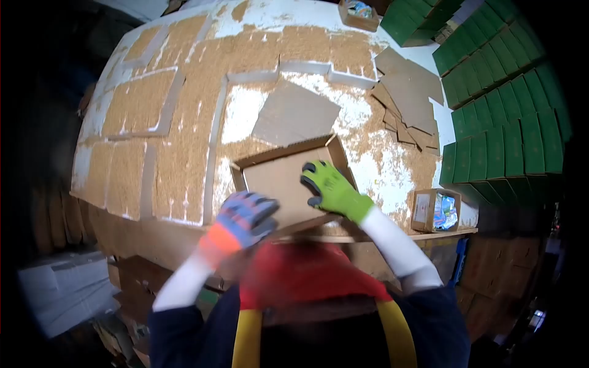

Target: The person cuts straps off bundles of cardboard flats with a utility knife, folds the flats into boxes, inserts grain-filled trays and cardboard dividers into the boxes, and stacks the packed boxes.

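Observation:
A shallow open cardboard box with brown walls lies tilted a little at the table's front edge, right before me. My left hand, in a blue-grey and orange glove, is closed at the box's front left corner; its fingers reach inward and look slightly blurred. Over the right part of the box is my right hand, in a green glove with dark fingertips. Its fingers are spread above the inner floor, holding nothing visible. Beyond the box lies a flat cardboard sheet.
White-edged blocks topped with tan crumbly material cover the table's left and back. Loose cardboard sheets overlap at right, beside stacked green boxes. A small carton with blue packets stands at the front right corner; another carton sits far back.

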Tool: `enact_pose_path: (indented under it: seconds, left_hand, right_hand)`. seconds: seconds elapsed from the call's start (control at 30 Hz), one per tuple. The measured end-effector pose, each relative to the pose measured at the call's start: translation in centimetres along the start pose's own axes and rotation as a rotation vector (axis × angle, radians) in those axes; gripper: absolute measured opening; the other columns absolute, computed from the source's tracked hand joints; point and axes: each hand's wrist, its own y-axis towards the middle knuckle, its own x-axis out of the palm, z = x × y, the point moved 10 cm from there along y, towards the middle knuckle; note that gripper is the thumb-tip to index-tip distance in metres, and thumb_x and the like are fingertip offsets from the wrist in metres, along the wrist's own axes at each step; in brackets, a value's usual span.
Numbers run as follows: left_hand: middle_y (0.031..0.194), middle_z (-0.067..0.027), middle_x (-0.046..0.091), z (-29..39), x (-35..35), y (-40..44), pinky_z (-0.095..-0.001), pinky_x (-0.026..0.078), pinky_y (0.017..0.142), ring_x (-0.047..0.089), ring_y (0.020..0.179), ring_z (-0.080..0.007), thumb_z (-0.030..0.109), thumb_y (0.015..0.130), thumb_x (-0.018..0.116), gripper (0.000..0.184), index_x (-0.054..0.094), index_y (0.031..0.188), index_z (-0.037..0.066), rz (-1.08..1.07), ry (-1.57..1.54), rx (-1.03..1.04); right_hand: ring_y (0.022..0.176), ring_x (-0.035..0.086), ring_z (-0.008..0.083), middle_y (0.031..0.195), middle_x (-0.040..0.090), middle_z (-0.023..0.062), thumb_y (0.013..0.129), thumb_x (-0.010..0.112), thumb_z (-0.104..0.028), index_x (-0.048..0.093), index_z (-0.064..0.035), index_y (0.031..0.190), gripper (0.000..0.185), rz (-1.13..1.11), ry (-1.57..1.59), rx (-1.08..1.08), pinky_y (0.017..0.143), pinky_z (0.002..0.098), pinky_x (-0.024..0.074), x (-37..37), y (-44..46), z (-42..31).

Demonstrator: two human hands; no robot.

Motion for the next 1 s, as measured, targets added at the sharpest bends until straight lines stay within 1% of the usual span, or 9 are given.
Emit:
enact_pose_path:
  seconds: [0.13,0.2,0.33,0.43,0.53,0.57,0.67,0.87,1.0]
  left_hand:
    - [0.115,-0.0124,0.061,-10.9,-0.4,-10.7,-0.0369,0.046,0.094,0.059,0.105,-0.024,-0.002,0.078,0.059,0.041,0.059,0.119,0.001,0.478,-0.331,-0.742]
    - [0.129,-0.014,0.051,-13.0,5.8,-9.3,-0.0395,0.034,0.106,0.046,0.124,-0.0278,0.006,0.078,0.065,0.055,0.049,0.131,0.002,0.327,-0.075,-0.511]
    - [0.148,-0.022,0.023,-13.0,10.3,-5.8,-0.0411,0.025,0.112,0.029,0.135,-0.0348,0.024,0.065,0.085,0.109,0.018,0.147,0.0,0.481,-0.276,-0.704]
    - [0.143,-0.0184,0.034,-16.1,12.4,-8.8,-0.0382,0.036,0.106,0.038,0.129,-0.0282,0.013,0.064,0.086,0.099,0.028,0.142,-0.004,0.826,-0.556,-0.847]
    - [0.122,-0.0114,0.055,-18.0,15.0,-8.7,-0.033,0.044,0.095,0.054,0.105,-0.0208,0.01,0.071,0.084,0.073,0.046,0.131,-0.004,0.723,-1.111,-1.031]
    - [0.116,-0.0127,0.061,-24.3,20.6,-11.0,-0.034,0.046,0.094,0.055,0.105,-0.0221,0.032,0.085,0.071,0.056,0.054,0.126,-0.001,0.498,-1.125,-1.071]
    - [0.118,-0.0129,0.059,-16.9,15.0,1.0,-0.0345,0.045,0.094,0.055,0.106,-0.0224,0.034,0.085,0.07,0.058,0.051,0.127,0.0,0.383,-1.2,-0.895]
    - [0.121,-0.0132,0.057,5.2,4.4,25.6,-0.0356,0.045,0.094,0.053,0.108,-0.023,0.037,0.084,0.067,0.062,0.046,0.13,0.001,0.225,-1.129,-0.278]
    - [0.123,-0.0134,0.055,23.8,-0.6,38.9,-0.0363,0.045,0.094,0.052,0.11,-0.0233,0.038,0.084,0.066,0.065,0.043,0.132,0.002,0.177,-1.049,0.065]
  right_hand:
    - [0.094,0.062,0.0233,0.107,0.06,0.0088,0.076,0.069,-0.008,0.06,-0.005,0.107,0.033,0.581,0.525,0.152,0.08,0.0355,0.0522,-9.5,-6.9,3.1]
    - [0.095,0.058,0.0168,0.102,0.061,0.0041,0.08,0.067,-0.005,0.055,-0.0066,0.118,0.04,0.597,1.435,0.65,0.085,0.0299,0.0492,-2.2,-9.2,10.4]
    - [0.095,0.051,0.0273,0.106,0.048,0.011,0.061,0.086,-0.037,0.052,-0.0065,0.11,0.067,0.563,0.504,0.361,0.087,0.0391,0.0446,1.4,-4.1,9.0]
    - [0.118,0.048,0.0313,0.135,0.044,0.0148,0.06,0.084,-0.05,0.042,-0.0034,0.135,0.098,0.614,0.356,0.833,0.1,0.0402,0.0394,4.6,-6.9,12.2]
    - [0.131,0.039,0.0307,0.141,0.041,0.017,0.064,0.081,-0.053,0.033,0.0005,0.142,0.107,0.244,1.025,0.783,0.108,0.0381,0.0322,6.0,-5.0,9.0]
    - [0.131,0.039,0.0301,0.138,0.045,0.0172,0.066,0.08,-0.052,0.033,0.002,0.141,0.104,0.165,1.191,0.724,0.108,0.0369,0.0316,2.7,-5.0,6.2]
    - [0.12,0.048,0.0239,0.129,0.052,0.013,0.076,0.075,-0.048,0.04,0.0009,0.136,0.085,0.323,0.806,0.587,0.101,0.0336,0.0378,-1.3,-7.6,10.2]
    - [0.121,0.044,0.0175,0.138,0.044,0.0083,0.087,0.067,-0.028,0.035,-0.0069,0.142,0.067,0.772,0.687,0.072,0.104,0.033,0.0337,-30.9,-20.3,10.2]
    - [0.096,0.052,0.0133,0.114,0.052,0.0041,0.086,0.065,-0.009,0.046,-0.0075,0.129,0.047,1.542,0.06,-0.333,0.084,0.0272,0.045,-55.2,-43.9,4.4]
